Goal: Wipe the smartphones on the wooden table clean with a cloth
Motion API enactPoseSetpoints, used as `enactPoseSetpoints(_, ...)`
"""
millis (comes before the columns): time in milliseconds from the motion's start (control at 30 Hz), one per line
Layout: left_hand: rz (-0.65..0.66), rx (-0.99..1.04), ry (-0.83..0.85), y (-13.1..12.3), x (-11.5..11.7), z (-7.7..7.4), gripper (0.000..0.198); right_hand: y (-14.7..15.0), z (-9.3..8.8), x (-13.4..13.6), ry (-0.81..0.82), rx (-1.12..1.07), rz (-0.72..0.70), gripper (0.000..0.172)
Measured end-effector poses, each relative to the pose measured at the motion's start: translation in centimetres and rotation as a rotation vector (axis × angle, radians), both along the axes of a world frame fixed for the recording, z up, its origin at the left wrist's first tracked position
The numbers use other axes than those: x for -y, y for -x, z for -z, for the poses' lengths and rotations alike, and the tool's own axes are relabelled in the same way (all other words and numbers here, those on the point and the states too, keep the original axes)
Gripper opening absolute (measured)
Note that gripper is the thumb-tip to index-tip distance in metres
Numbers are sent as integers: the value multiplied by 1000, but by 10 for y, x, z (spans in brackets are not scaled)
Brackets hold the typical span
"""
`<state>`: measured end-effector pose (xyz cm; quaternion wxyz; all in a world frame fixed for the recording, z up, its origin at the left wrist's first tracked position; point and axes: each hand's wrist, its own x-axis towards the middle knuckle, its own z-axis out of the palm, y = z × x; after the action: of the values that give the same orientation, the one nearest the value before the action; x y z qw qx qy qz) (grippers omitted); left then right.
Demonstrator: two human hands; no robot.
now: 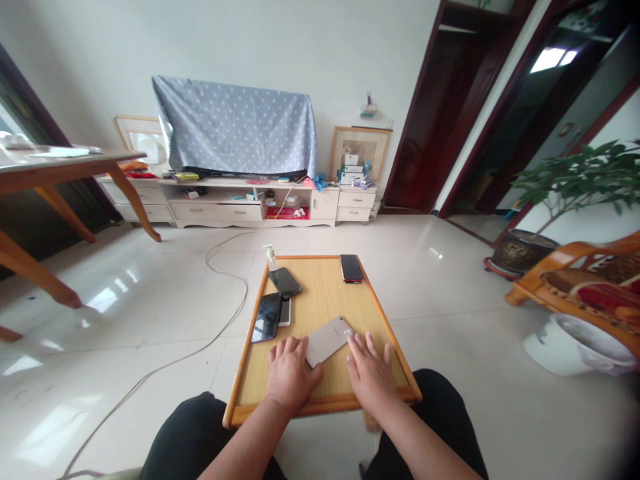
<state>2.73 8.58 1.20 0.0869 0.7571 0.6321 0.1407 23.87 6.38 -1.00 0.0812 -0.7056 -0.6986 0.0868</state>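
Observation:
A pale smartphone (327, 341) lies back side up and aslant on a small wooden tray table (320, 283). My left hand (290, 375) holds its lower left end, the corner between thumb and forefinger. My right hand (371, 373) is open beside the phone's right end, fingers spread. Its forefinger touches a small white scrap (349, 332), too small to name, at the phone's upper right corner. On the left side of the table, a dark phone (267, 317) partly covers a white-edged device (285, 312). Above them lies another dark phone (285, 281).
A pump bottle (271, 258) stands at the table's far left corner, a dark phone (351, 268) at the far right. A cable (235, 307) runs over the floor. A white bucket (565, 347) and potted plant (525, 250) stand right, a wooden table (100, 167) left.

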Motion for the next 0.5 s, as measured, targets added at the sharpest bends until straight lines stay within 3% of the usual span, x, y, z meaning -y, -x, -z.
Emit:
enactPoseSetpoints(200,4,-5,9,-1,0,-2,57,-4,-7,-4,-3,-4,62,52)
enactPoseSetpoints(500,-10,-12,51,-2,1,-7,55,23,-13,21,-110,-194,-247,41)
